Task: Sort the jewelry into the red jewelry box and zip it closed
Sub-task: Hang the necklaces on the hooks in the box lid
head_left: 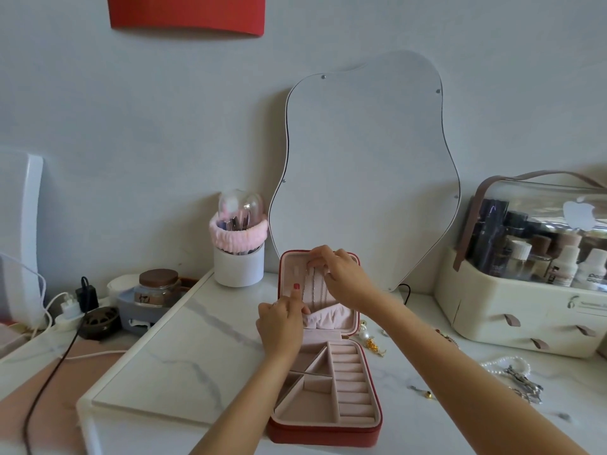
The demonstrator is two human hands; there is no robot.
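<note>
Two hands work inside the upright lid of the red jewelry box [323, 428], open on the marble-veined tabletop [184, 356]. Right hand [345, 277] pinches a thin chain [315, 287] at the lid's top edge. Left hand [282, 323]: forefinger straight, pressing the pink lining. Pearl necklace [502, 362] lies well apart, right. Bare surface to the left.

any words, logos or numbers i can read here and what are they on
No word or number reads clearly.
Apple logo sticker, a sign without words, on the clear lid of the cosmetics organizer.
Print on the small white bottles inside: too blurred to read.
Label on the organizer's front: too small.
Dark mark on the brown-lidded jar: illegible.
</note>
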